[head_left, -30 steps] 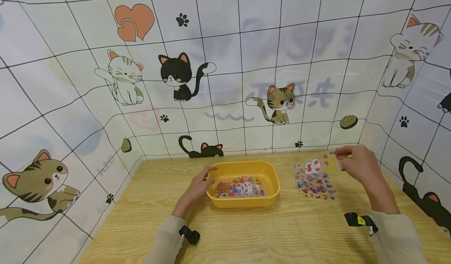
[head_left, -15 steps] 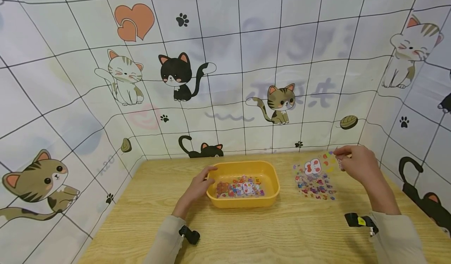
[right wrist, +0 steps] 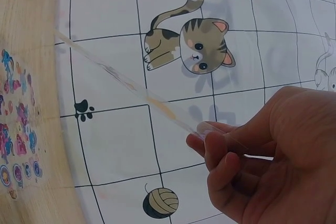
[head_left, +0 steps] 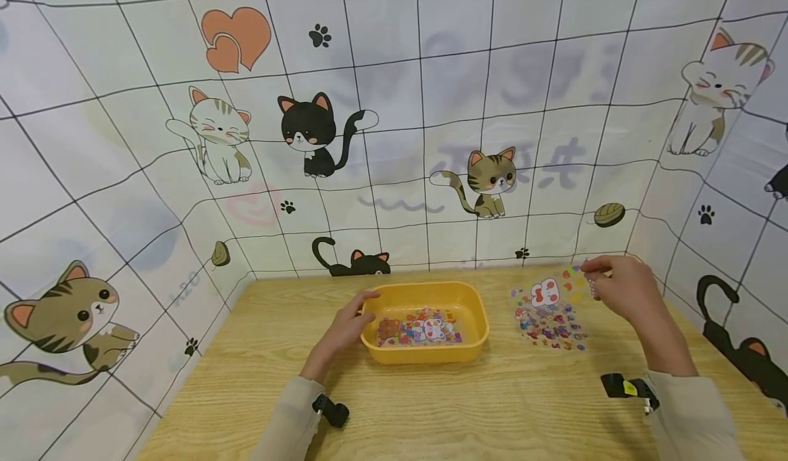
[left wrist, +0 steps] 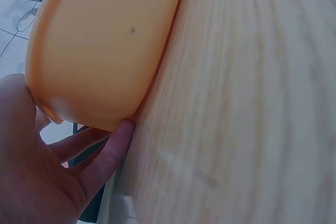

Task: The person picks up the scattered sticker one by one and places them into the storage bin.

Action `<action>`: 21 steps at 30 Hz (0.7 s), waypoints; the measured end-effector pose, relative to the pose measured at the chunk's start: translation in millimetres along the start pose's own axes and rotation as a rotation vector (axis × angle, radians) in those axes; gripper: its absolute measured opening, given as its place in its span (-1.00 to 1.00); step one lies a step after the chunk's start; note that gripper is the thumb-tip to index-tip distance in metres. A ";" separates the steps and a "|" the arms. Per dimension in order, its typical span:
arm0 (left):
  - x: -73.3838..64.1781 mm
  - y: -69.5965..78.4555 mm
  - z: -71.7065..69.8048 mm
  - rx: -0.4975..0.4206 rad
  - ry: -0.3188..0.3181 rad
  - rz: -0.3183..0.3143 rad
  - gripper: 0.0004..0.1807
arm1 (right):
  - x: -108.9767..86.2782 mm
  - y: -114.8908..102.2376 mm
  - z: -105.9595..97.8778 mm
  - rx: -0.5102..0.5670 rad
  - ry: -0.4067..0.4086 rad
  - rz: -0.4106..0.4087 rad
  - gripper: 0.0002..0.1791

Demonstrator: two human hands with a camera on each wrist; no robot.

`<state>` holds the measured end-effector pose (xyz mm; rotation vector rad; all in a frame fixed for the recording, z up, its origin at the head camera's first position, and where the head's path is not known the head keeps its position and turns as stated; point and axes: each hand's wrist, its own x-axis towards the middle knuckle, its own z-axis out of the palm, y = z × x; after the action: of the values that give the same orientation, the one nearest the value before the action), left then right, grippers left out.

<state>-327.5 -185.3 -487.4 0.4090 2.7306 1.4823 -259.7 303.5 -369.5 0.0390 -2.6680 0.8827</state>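
My left hand (head_left: pixel 341 327) holds the left end of a yellow plastic basin (head_left: pixel 425 355) standing on the table. In the left wrist view the thumb side lies at the rim, while fingertips (left wrist: pixel 123 129) touch the outer wall near the bottom. Clear sticker sheets (head_left: pixel 425 330) with a bear and bunnies lie in the basin. To its right, my right hand (head_left: pixel 628 286) pinches the corner of a transparent sticker sheet (head_left: pixel 544 291) with a white bunny. The right wrist view shows this sheet edge-on, raised off the table. Colourful small stickers (right wrist: pixel 18 124) lie on the tabletop below it.
The wooden table (head_left: pixel 431 413) extends in front of the basin and to both sides. A white grid-lined sheet with printed cats (head_left: pixel 486 180) covers the walls behind and at the sides, close to the table's back edge.
The sheet in my right hand has shifted very slightly to the left and down. My left hand and the basin stay in place.
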 end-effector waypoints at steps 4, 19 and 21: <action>0.0 -0.1 0.1 0.015 -0.003 0.006 -0.51 | -0.6 -0.2 -0.8 0.002 -0.003 0.003 -0.67; -0.1 -0.7 -0.4 0.020 0.005 0.023 -0.51 | -2.9 -10.8 2.0 0.001 0.021 -0.035 -0.69; 0.1 -0.4 -0.7 0.016 0.007 0.022 -0.52 | -3.1 -14.9 1.4 0.008 0.038 -0.043 -0.68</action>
<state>-327.8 -186.0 -487.4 0.4370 2.7540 1.4698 -255.3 290.4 -363.0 0.0799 -2.6190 0.8719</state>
